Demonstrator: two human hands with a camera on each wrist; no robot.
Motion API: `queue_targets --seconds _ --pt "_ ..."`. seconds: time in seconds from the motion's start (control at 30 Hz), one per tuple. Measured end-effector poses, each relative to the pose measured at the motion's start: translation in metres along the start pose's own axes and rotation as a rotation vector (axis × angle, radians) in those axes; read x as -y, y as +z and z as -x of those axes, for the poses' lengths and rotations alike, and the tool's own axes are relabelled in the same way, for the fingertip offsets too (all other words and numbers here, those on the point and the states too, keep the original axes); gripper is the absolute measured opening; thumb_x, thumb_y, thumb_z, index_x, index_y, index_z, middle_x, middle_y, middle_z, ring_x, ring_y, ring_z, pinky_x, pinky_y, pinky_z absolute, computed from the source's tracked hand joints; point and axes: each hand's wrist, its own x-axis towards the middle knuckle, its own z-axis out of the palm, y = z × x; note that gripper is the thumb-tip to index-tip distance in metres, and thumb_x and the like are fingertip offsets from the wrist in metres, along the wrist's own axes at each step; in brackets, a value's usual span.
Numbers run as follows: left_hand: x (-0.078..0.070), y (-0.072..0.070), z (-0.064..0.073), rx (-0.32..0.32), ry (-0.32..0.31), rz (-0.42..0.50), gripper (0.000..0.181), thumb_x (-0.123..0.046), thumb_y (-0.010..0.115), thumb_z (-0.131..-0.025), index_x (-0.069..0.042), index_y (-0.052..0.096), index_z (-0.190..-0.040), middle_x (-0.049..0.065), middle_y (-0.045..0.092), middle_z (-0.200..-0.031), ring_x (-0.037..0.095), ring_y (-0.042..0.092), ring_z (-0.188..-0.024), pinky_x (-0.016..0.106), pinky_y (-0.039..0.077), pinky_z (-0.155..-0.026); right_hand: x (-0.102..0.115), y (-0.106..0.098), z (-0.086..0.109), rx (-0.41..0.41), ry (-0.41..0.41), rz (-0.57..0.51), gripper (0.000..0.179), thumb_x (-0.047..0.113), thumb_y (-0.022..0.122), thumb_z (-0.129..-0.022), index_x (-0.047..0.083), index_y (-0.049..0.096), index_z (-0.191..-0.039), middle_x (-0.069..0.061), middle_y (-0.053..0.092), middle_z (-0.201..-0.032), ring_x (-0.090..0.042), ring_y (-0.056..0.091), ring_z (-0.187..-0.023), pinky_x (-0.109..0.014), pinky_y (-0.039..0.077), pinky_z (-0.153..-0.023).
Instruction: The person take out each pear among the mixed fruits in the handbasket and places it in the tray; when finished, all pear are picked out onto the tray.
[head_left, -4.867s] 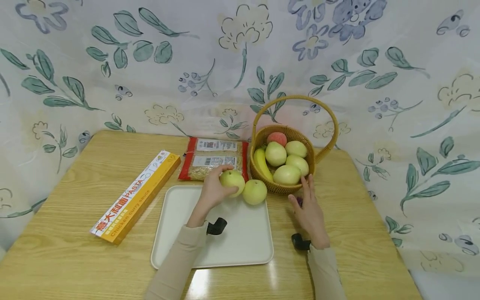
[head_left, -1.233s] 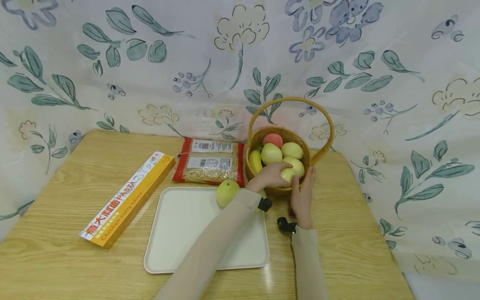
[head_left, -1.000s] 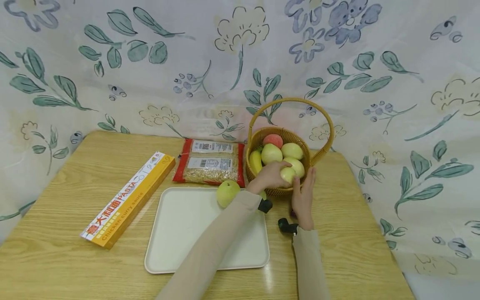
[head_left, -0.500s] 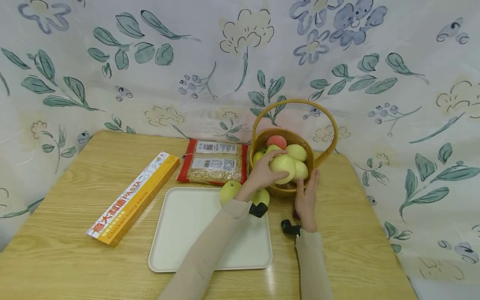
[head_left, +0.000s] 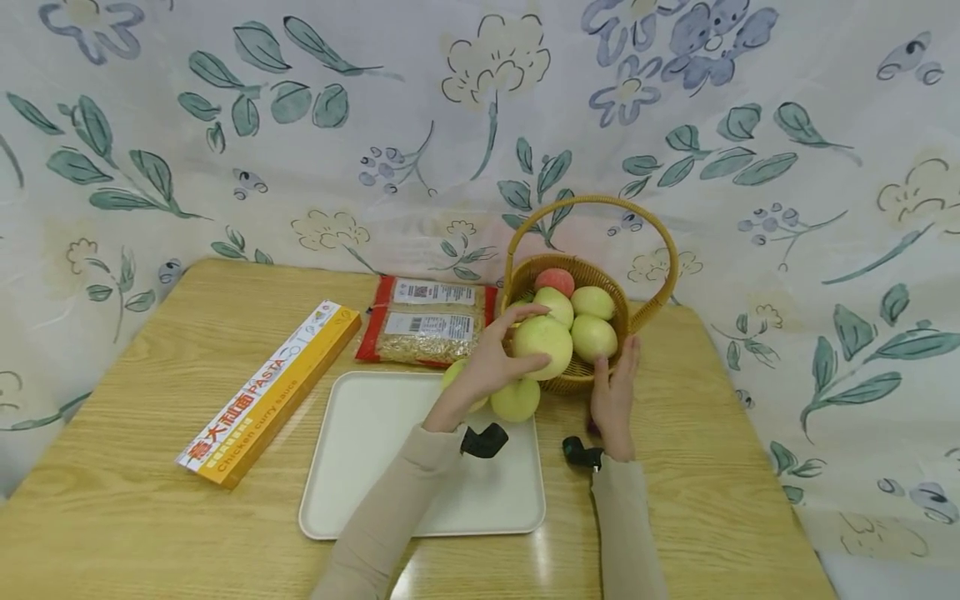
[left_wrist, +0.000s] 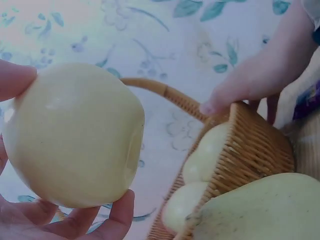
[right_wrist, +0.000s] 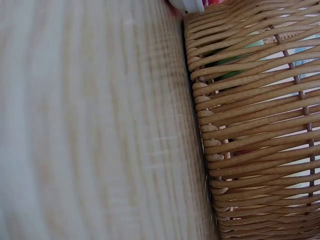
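My left hand (head_left: 495, 358) holds a pale green apple (head_left: 543, 347) between thumb and curled fingers, raised at the front left of the wicker basket (head_left: 577, 384). Up close in the left wrist view, the apple (left_wrist: 75, 135) shows its dimpled end. My right hand (head_left: 615, 404) rests against the basket's front right side, fingers extended near the handle base. In the right wrist view only the basket's woven side (right_wrist: 260, 120) and the tabletop show. Two more green apples (head_left: 516, 402) sit at the tray's back right corner, one partly hidden behind my left hand.
A red peach (head_left: 555, 282) and several pale green fruits (head_left: 595, 337) lie in the basket. The white tray (head_left: 360, 467) stands before a red-edged noodle bag (head_left: 427, 325). A yellow pasta box (head_left: 273, 392) lies left. A dark purple packet (left_wrist: 307, 102) is beside my right hand.
My left hand has lifted the apple from the basket's front and carried it left. Earlier it held another apple over the tray's back edge. My right hand stays against the basket.
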Motion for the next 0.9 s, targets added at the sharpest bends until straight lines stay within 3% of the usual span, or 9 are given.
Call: queue_targets --seconds 0.17,0.37,0.5,0.7,0.9 --pt "-0.007 -0.017 0.013 0.006 -0.008 0.031 0.058 -0.009 0.073 -0.084 -0.014 0.049 -0.136 0.006 0.048 -0.142 0.027 0.044 -0.13 0.042 0.04 -0.101 0.001 0.0 0.001 -0.004 -0.007 -0.01 0.067 0.03 0.035 -0.106 0.001 0.001 -0.155 -0.019 -0.006 -0.163 -0.032 -0.005 -0.151 -0.051 0.005 -0.122" --pt "-0.004 -0.045 0.025 -0.038 -0.07 0.021 0.059 -0.008 0.072 -0.085 -0.017 0.049 -0.139 0.006 0.042 -0.147 0.031 0.048 -0.121 0.043 0.051 -0.089 -0.001 0.002 0.0 -0.011 -0.013 -0.013 0.069 0.034 0.035 -0.105 0.002 0.001 -0.155 -0.02 -0.005 -0.162 -0.033 -0.004 -0.151 -0.052 0.005 -0.121" --pt "-0.002 -0.066 0.035 -0.102 -0.119 -0.028 0.058 -0.007 0.072 -0.084 -0.017 0.051 -0.136 0.006 0.042 -0.146 0.031 0.047 -0.12 0.046 0.05 -0.092 0.001 0.002 0.001 -0.01 -0.013 -0.013 0.067 0.032 0.035 -0.105 0.001 0.002 -0.155 -0.02 -0.004 -0.162 -0.033 -0.004 -0.151 -0.052 0.006 -0.121" --pt "0.002 -0.093 0.051 -0.171 -0.158 -0.179 0.057 -0.005 0.074 -0.079 -0.011 0.052 -0.131 0.012 0.048 -0.137 0.031 0.045 -0.118 0.043 0.046 -0.091 0.001 0.001 0.002 -0.029 -0.02 -0.028 0.067 0.034 0.034 -0.106 0.001 0.003 -0.155 -0.021 -0.003 -0.162 -0.033 -0.003 -0.151 -0.052 0.006 -0.121" --pt "0.02 -0.116 0.064 -0.091 -0.209 -0.27 0.059 -0.004 0.075 -0.078 -0.014 0.057 -0.133 0.012 0.05 -0.139 0.03 0.048 -0.11 0.038 0.044 -0.086 0.002 0.001 0.003 -0.038 -0.025 -0.026 0.068 0.034 0.035 -0.105 0.0 0.004 -0.155 -0.022 -0.002 -0.162 -0.033 -0.003 -0.151 -0.052 0.006 -0.121"
